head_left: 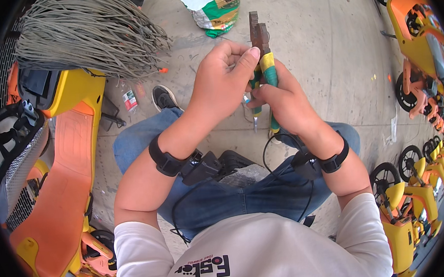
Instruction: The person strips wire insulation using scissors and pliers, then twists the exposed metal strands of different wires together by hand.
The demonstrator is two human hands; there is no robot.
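Observation:
My right hand [283, 100] is wrapped round a pair of pliers [269, 71] with green and yellow handles and dark, rusty-looking jaws pointing away from me. The jaws look slightly parted. Close against them, my left hand [223, 74] is closed, its thumb and forefinger pinched together beside the pliers' pivot. Whatever lies between those fingers is hidden or too small to name. A thin metal tip shows below the handles, and I cannot tell what it belongs to. Black straps with small dark boxes and cables sit on both forearms.
A large bundle of grey cables [86, 37] lies at the far left, over a yellow and orange scooter [61, 155]. Ahead stands a white and green sack [213, 8]. A plastic bottle [130, 100] lies on the concrete floor [324, 54]. Several orange and yellow scooters [413, 223] line the right.

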